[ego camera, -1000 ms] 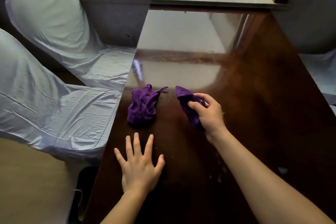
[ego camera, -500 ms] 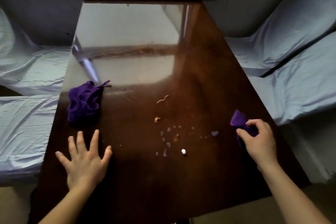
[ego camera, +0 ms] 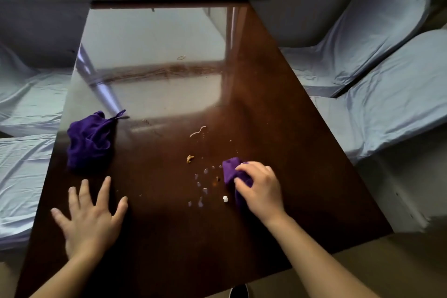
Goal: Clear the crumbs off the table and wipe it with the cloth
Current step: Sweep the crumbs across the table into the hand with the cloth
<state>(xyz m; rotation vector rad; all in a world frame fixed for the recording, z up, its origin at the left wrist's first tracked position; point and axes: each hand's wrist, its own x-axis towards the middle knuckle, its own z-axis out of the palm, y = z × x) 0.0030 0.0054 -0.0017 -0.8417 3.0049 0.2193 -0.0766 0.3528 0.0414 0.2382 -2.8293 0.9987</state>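
Purple cloths, I count two: my right hand (ego camera: 260, 189) has its fingers clamped on one cloth (ego camera: 233, 172), pressed to the dark wooden table (ego camera: 278, 109) at the right edge of the crumbs (ego camera: 205, 176); the second cloth (ego camera: 89, 140) lies bunched near the left edge. My left hand (ego camera: 89, 220) rests flat, fingers spread apart. Among the specks I see one pale strand (ego camera: 197, 131), one orange bit (ego camera: 190, 158) and one white lump (ego camera: 225, 198). Four covered chairs (ego camera: 387, 94) flank the table, two a side.

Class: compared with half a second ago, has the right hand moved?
Yes. The right hand, gripping its purple cloth, moved left from the table's right edge to the crumbs.
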